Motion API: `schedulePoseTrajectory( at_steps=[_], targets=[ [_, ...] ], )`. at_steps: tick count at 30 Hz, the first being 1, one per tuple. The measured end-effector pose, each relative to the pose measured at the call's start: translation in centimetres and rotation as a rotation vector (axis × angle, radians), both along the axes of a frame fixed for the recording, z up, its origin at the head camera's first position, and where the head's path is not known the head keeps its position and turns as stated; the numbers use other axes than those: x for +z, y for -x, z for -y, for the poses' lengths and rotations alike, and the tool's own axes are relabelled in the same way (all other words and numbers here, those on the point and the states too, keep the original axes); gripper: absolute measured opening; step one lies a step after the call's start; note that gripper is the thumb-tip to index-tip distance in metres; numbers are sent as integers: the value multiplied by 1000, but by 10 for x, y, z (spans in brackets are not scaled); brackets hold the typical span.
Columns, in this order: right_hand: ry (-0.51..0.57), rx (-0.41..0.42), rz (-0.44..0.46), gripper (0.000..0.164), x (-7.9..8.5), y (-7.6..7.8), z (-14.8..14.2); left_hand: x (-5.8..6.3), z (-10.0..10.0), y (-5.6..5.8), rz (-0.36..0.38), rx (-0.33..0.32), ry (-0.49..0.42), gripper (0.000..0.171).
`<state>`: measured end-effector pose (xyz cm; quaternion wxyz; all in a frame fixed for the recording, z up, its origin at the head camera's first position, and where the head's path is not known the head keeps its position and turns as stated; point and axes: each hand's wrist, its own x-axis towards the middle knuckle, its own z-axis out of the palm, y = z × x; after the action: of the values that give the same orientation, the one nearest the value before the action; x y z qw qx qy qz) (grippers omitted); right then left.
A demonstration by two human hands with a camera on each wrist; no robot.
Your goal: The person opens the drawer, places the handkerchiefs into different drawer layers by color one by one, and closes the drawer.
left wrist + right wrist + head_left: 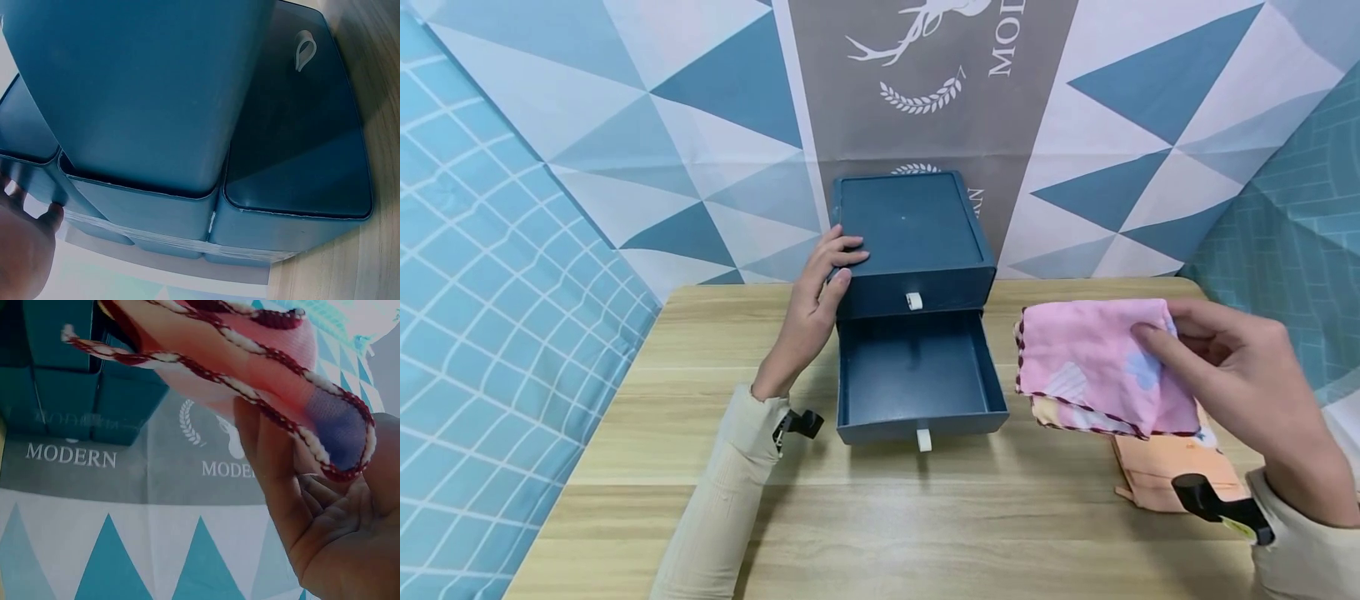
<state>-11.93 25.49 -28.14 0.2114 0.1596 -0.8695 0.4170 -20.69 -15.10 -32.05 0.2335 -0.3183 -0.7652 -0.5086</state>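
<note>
Head view: my L hand rests on the L edge of the dark-blue drawer unit, fingers loosely extended. Pulled-out drawer juts toward me, white tab on its front. My R hand pinches the pink cloth btwn thumb & fingers, up over the table, just R of that drawer. Orange cloth lies folded on the table, partly hidden behind the pink one & my hand.

L wrist view: my L thumb & fingers touch the unit's side; pulled-out drawer is the middle of 3. Lowest one's shut, w/ a loop tab.

R wrist view: pink cloth's red-&-white trim shows in my R grip, backdrop w/ "MODERN" behind.
</note>
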Motion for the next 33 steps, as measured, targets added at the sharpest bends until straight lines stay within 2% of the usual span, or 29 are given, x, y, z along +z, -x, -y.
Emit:
schedulePoseTrajectory(
  at_steps=[4, 8, 11, 16, 20, 28, 33],
  targets=[
    [90, 65, -89, 22, 1, 1, 9, 0, 0, 0, -2, 0, 0, 31],
    [275, 205, -140, 24, 2, 4, 19, 0, 0, 1, -5, -3, 2, 31],
    [347, 277, -165, 26, 2, 6, 27, 0, -1, 2, -4, -8, 6, 31],
    [220, 214, -179, 29, 2, 9, 43, -1, -1, 1, 1, -9, 6, 31],
    [150, 211, -178, 31, 0, 14, 58, -2, -1, 1, -3, -2, 0, 31],
    [251, 355, -170, 34, -13, 27, 83, -2, -2, 0, -9, 1, 4, 31],
    [254, 382, -147, 33, -23, 34, 96, -3, -2, 0, -13, 1, -1, 31]
  ],
)
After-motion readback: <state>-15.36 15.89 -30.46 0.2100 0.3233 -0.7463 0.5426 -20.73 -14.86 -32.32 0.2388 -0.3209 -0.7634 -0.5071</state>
